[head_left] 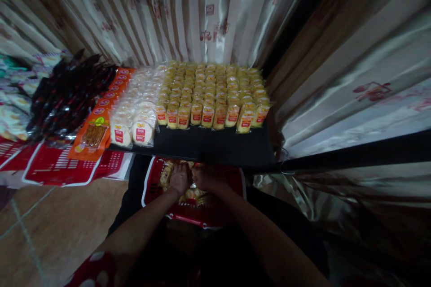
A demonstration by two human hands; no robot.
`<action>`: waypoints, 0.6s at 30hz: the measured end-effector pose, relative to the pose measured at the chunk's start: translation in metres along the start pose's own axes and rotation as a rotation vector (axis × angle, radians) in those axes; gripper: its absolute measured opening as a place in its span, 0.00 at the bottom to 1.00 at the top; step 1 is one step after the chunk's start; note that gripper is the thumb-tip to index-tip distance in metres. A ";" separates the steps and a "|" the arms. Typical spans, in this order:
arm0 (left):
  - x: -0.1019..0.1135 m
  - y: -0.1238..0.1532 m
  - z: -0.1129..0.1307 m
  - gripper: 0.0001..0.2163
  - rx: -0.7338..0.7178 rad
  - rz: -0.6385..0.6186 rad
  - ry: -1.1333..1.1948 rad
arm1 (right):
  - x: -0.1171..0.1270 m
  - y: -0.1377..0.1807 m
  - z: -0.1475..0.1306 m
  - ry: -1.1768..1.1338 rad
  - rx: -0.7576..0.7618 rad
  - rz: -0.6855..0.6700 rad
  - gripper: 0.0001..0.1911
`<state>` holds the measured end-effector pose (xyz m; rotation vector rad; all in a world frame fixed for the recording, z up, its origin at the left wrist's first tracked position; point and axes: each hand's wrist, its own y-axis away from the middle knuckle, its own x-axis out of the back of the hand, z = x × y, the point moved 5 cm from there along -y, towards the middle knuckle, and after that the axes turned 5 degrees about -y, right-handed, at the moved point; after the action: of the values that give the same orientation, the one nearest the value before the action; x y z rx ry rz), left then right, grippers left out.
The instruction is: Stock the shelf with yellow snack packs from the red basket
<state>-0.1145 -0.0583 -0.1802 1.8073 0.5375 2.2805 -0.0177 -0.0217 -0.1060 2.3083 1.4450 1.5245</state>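
Both hands are down in a red plastic basket (232, 188) with a white handle, which sits at my lap below the table edge. Inside lie small clear-wrapped yellow snack packets (191, 196). My left hand (180, 178) rests on the packets, back upward, with its fingers stretched out. Close beside it, my right hand (204, 178) reaches in among the packets. Its fingers are bent down in shadow, so I cannot make out whether they grip one.
A black tabletop (208, 145) carries rows of upright yellow snack packets (212, 94) and white round crackers (143, 132). Further left are an orange bag (94, 130), dark packages (67, 94) and another red basket (60, 166). Curtains (202, 9) hang behind and at right.
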 end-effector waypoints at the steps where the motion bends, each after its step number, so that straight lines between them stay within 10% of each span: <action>1: -0.004 -0.002 -0.001 0.24 0.019 -0.019 -0.002 | -0.001 0.000 0.001 -0.011 -0.011 0.005 0.18; 10: -0.012 -0.009 -0.002 0.16 0.066 0.032 -0.001 | -0.018 -0.014 0.013 -0.068 -0.047 -0.014 0.19; 18: -0.011 0.002 0.002 0.11 0.231 -0.025 0.646 | 0.008 0.001 0.010 -0.151 -0.092 0.128 0.19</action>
<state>-0.1101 -0.0639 -0.1886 1.0829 0.9406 2.8646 -0.0085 -0.0118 -0.1049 2.4424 1.1888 1.3775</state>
